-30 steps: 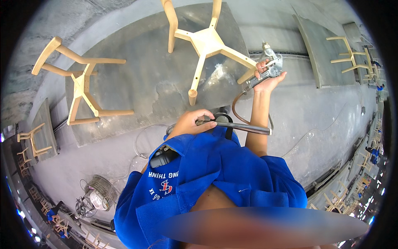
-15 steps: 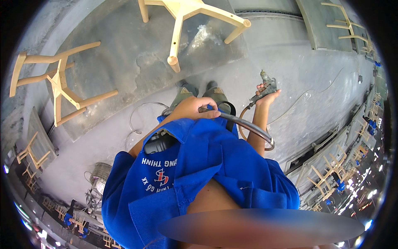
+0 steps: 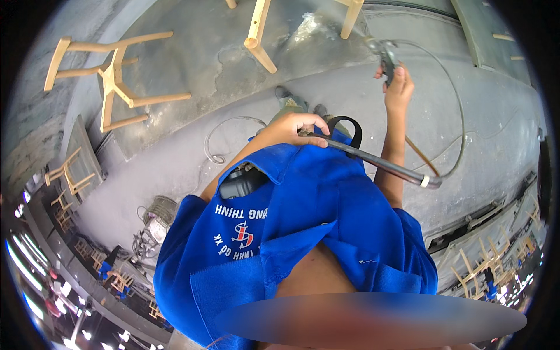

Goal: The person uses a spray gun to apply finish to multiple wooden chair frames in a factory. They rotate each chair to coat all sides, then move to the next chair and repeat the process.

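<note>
My right hand (image 3: 399, 87) is stretched forward, closed around a spray gun (image 3: 388, 58) whose nozzle points left toward a wooden chair frame (image 3: 262, 23) at the top. A faint pale streak, perhaps spray, shows in front of the nozzle. Close to my waist, my left hand (image 3: 304, 129) grips a dark hose (image 3: 379, 158). The hose runs right to a bend below my right forearm, and a thinner line loops from there up to the gun. The chair frame's pale legs stick up, and it is cut off by the upper edge.
Another wooden chair frame (image 3: 114, 79) lies on the grey platform (image 3: 192, 111) at left. Hose coils (image 3: 213, 157) rest on the floor. A metal machine with a pot (image 3: 157, 219) stands lower left. More chair frames (image 3: 484, 265) and people in blue are at right and far left.
My right hand has moved forward with the spray gun, which now points toward the chair frame. The hose has straightened and its thin line has swung outward. The whole view has shifted.
</note>
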